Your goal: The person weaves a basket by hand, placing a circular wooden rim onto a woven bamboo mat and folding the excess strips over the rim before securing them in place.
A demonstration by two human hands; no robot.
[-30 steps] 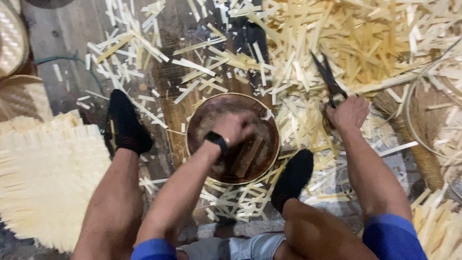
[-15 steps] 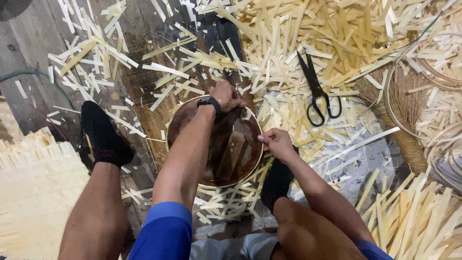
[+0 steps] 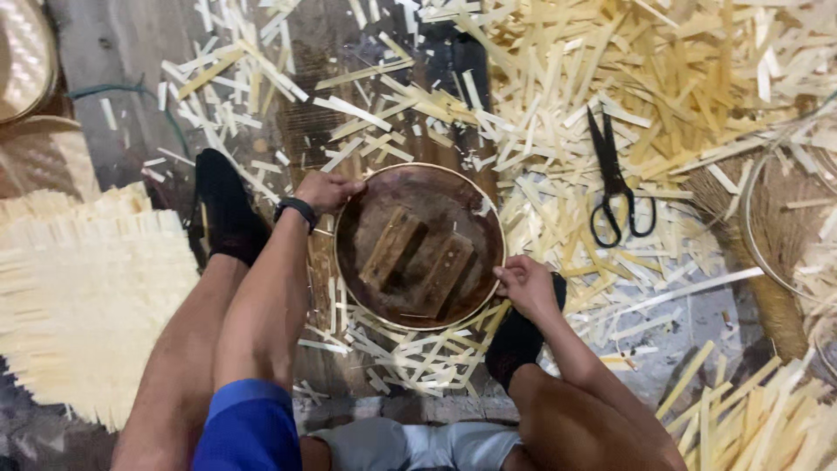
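Both hands grip round brown wooden form (image 3: 418, 249), thin rim; left hand (image 3: 324, 190), right hand (image 3: 525, 283).

Basket-weaving workshop, bamboo strips (image 3: 610, 78), woven mat (image 3: 78, 296), scissors (image 3: 615, 183)

Round brown wooden form (image 3: 419, 247) lies flat, 2 blocks on top.

Black scissors (image 3: 615, 179) amid bamboo strips (image 3: 610, 78)
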